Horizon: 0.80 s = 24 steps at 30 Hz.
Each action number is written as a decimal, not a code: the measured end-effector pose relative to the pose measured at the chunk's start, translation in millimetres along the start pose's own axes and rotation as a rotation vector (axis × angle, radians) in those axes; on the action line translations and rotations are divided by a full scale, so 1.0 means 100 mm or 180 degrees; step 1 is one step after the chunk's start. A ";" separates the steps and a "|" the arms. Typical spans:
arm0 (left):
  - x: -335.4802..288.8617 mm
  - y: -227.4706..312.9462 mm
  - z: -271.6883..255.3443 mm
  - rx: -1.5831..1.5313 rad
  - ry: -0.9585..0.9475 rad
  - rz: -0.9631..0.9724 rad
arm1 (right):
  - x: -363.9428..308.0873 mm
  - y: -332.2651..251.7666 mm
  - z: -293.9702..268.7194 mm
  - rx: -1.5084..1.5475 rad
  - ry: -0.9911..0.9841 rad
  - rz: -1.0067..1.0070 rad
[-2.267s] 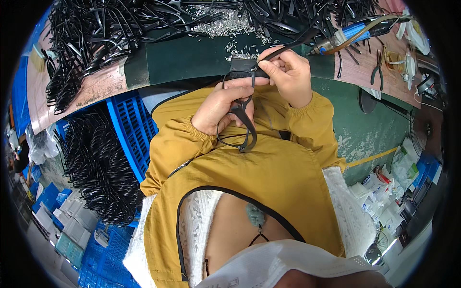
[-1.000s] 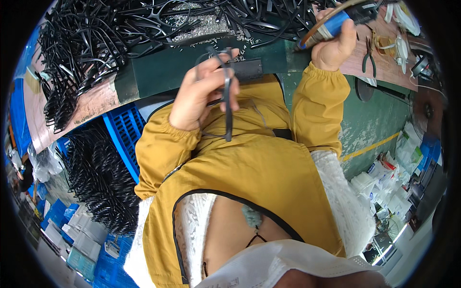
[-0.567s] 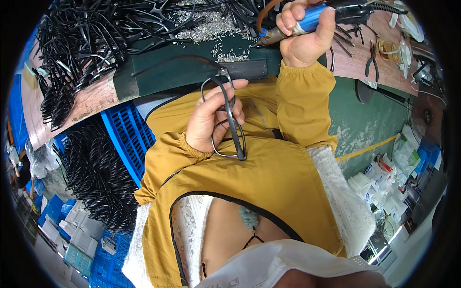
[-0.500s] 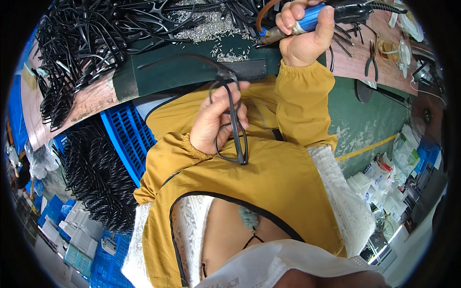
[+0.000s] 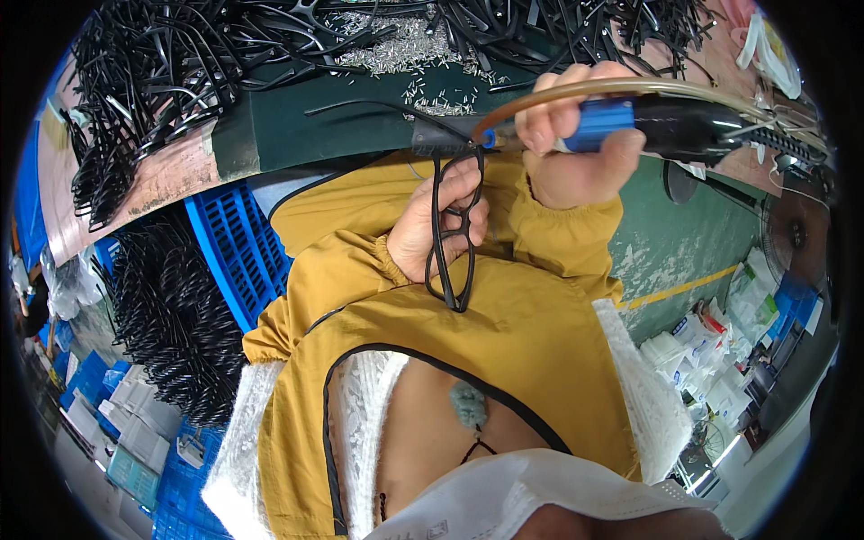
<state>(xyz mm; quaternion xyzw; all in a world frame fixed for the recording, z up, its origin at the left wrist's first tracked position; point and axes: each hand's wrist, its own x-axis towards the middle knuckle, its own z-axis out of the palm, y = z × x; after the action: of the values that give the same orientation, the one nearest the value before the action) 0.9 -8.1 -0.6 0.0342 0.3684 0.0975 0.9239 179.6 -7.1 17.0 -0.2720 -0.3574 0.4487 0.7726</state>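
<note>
A black eyeglass frame [image 5: 437, 225] hangs lengthwise in my left hand [image 5: 428, 220], which grips it from behind near its upper end. One temple arm [image 5: 360, 104] reaches out from that end to the left, over the bench edge. My right hand [image 5: 580, 148] is wrapped round a blue-and-black electric screwdriver [image 5: 666, 126] with a brownish hose [image 5: 630, 87] arching over the fingers. The screwdriver's tip meets the frame's hinge corner; whether a screw sits there is too small to see. Small silvery screws [image 5: 396, 49] lie heaped and scattered on the green mat [image 5: 306, 121] beyond.
Piles of black temple arms [image 5: 153, 81] cover the bench's far left, with more parts at the far right. Below the bench on the left stand a blue plastic basket [image 5: 236, 252] and a mass of black frames [image 5: 171, 324]. White bags [image 5: 733, 387] lie at the right.
My right hand has brought the screwdriver down and nearer to me, its tip now at the hinge. My left hand has shifted slightly right, turning the eyeglass frame so its front shows.
</note>
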 end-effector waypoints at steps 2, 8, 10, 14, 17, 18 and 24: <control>0.02 -0.03 -0.03 -0.0016 -0.0162 0.0125 | 0.03 0.01 0.04 0.0000 0.0091 0.0056; 0.09 -0.04 -0.14 -0.0190 -0.0505 0.0168 | 0.01 0.08 0.05 0.0389 0.0125 0.0248; 0.11 -0.03 -0.13 -0.0164 -0.0511 0.0171 | 0.01 0.09 0.00 0.0241 -0.0019 0.0264; 0.05 0.01 -0.07 0.0090 -0.0142 0.0073 | 0.17 0.09 -0.18 0.0394 -0.0401 0.0407; -0.07 0.10 -0.06 0.0320 0.0003 0.0247 | 0.40 0.11 -0.37 0.0361 0.0455 -0.0051; -0.11 0.15 -0.07 0.0255 0.0104 0.0318 | 0.46 0.15 -0.42 0.0438 0.0613 -0.0264; -0.30 0.54 -0.05 0.0407 -0.0663 0.1287 | 0.59 0.22 -0.55 0.0066 0.0660 -0.0417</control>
<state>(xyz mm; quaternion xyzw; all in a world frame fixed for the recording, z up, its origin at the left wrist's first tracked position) -32.3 39.0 22.8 0.1756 0.2621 0.2530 0.9146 232.8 49.8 -14.4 -0.2850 -0.2880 0.3704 0.8359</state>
